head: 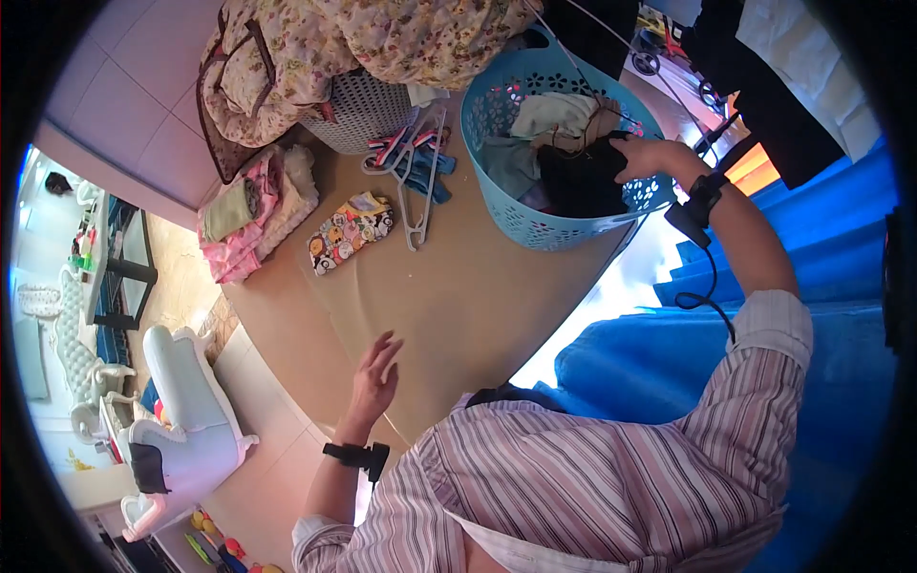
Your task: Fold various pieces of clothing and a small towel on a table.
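Observation:
My right hand reaches over the rim of a blue plastic laundry basket, its fingers at a black garment inside; whether they grip the cloth I cannot tell. A whitish garment and a grey-blue one lie in the basket too. Above the tan tabletop's near part hangs my left hand, fingers apart and holding nothing. A folded cartoon-print garment lies mid-table. Beside it are white plastic hangers and a medal ribbon near small blue denim-like cloth.
Folded pink clothes with a green folded cloth sit at the table's left edge. Behind stands a grey woven basket under a floral quilt. Blue fabric hangs at the right; a white armchair stands left.

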A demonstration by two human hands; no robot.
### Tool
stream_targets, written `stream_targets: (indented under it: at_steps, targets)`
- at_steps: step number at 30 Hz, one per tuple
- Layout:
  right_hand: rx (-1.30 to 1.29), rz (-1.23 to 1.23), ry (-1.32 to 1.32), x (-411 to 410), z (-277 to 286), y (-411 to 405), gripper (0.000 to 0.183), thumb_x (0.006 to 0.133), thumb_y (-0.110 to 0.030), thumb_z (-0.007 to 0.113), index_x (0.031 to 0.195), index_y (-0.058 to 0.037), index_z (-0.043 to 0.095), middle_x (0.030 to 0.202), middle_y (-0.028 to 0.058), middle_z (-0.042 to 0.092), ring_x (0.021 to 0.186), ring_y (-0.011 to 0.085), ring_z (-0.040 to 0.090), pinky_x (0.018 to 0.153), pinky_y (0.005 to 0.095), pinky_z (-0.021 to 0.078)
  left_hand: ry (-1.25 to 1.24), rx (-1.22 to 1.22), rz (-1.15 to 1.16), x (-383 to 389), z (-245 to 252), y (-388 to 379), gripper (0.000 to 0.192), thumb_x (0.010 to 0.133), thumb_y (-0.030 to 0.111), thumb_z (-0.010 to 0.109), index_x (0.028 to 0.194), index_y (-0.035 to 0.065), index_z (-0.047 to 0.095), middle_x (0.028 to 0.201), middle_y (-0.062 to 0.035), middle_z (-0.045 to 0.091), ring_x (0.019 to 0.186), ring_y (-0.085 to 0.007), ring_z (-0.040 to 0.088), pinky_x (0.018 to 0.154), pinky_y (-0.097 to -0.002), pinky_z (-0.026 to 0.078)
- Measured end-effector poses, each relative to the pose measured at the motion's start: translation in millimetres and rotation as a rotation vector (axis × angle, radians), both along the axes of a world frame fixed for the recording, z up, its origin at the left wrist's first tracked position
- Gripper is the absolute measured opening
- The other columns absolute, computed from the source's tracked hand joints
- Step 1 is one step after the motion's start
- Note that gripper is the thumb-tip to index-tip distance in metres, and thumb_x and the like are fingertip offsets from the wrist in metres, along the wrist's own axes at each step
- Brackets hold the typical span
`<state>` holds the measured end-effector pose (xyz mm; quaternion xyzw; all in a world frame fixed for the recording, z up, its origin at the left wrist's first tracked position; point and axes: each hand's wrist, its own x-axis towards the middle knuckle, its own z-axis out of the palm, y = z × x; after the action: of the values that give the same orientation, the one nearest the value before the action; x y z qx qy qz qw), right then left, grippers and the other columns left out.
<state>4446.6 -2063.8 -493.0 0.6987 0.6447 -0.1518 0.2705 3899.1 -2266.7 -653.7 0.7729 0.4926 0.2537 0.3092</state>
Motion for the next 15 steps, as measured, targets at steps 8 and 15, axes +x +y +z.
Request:
stream_targets:
  at_steps: [8, 15]
  targets:
    - [0.035, 0.212, 0.287, 24, -37, -7, 0.055, 0.073, -0.033, 0.082, 0.113, -0.0033, 0.06, 0.102, 0.0159, 0.066, 0.096, 0.0318, 0.065, 0.079, 0.0423, 0.0508, 0.021, -0.046, -0.359, 99, 46, 33, 0.051, 0.086, -0.009, 0.057, 0.133, 0.0096, 0.058, 0.145, -0.014, 0.05, 0.103, -0.0338, 0.067, 0.087, -0.0394, 0.057]
    - [0.584, 0.392, 0.822, -3, 87, -20, 0.017, 0.09, -0.021, 0.071, 0.092, -0.0041, 0.066, 0.082, 0.0065, 0.065, 0.075, 0.0172, 0.062, 0.07, 0.0315, 0.0463, -0.14, 0.062, -0.412, 128, 61, 59, 0.049, 0.089, -0.008, 0.056, 0.135, 0.0068, 0.056, 0.142, -0.016, 0.051, 0.1, -0.0258, 0.07, 0.08, -0.035, 0.057]
